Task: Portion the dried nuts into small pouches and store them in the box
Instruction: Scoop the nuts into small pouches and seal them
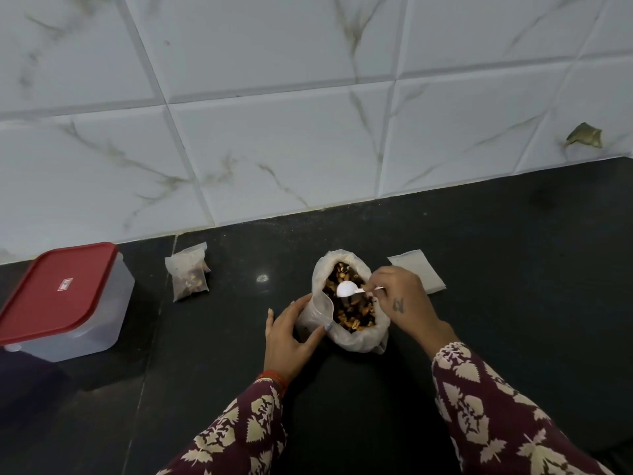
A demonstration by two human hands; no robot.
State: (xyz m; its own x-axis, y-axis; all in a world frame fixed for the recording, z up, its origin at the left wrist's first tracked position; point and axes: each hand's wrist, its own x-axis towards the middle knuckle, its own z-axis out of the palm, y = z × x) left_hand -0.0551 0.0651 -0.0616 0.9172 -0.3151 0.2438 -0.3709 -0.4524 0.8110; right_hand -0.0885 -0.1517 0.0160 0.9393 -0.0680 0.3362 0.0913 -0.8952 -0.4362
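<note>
A large clear bag of dried nuts [349,303] stands open on the black counter [513,269]. Against its left side my left hand [291,334] holds a small clear pouch [317,313] upright, fingers curled round it. My right hand [400,303] pinches the handle of a white plastic spoon [347,289], whose bowl hovers over the nuts. A filled small pouch [189,273] lies to the left. The clear box with a red lid [61,296] sits shut at the far left.
A stack of empty flat pouches [419,272] lies just behind my right hand. The white marbled tile wall [274,132] runs along the back of the counter.
</note>
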